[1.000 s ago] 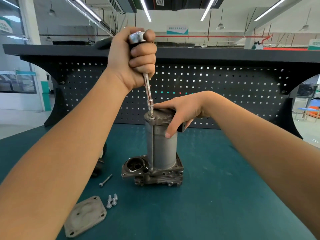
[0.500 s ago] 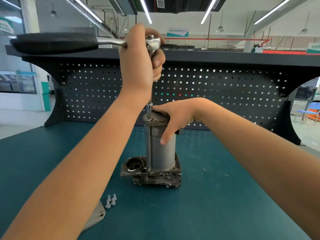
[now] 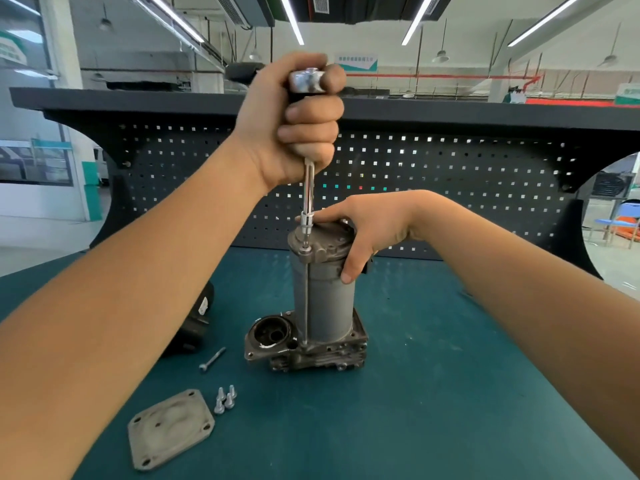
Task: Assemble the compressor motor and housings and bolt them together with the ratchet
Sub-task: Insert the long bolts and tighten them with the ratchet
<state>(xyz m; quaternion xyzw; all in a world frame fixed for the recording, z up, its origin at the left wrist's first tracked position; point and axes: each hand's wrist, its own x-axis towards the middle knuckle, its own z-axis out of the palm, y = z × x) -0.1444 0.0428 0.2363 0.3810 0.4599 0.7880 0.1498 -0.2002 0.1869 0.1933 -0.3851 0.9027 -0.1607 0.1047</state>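
The grey cylindrical compressor motor (image 3: 323, 303) stands upright on its cast lower housing (image 3: 304, 351) in the middle of the bench. A metal end cap (image 3: 325, 242) sits on top of it. My left hand (image 3: 294, 123) grips the ratchet (image 3: 306, 81) by its head, high above the motor. The extension bar (image 3: 307, 188) runs down from it, and its socket sits on a bolt at the cap's left edge. My right hand (image 3: 363, 226) rests over the cap, thumb curled down the motor's right side. A long through bolt (image 3: 305, 299) runs down the motor's left side.
A flat square cover plate (image 3: 169, 427) lies at the front left, beside several short bolts (image 3: 225, 400). One long loose bolt (image 3: 212, 359) lies left of the housing. A black part (image 3: 197, 317) is half hidden behind my left forearm. A black pegboard (image 3: 433, 174) backs the green mat (image 3: 415, 393).
The ratchet handle, which stuck out to the left half a second ago, has swung back out of sight behind my left hand. My right hand stays on the cap.
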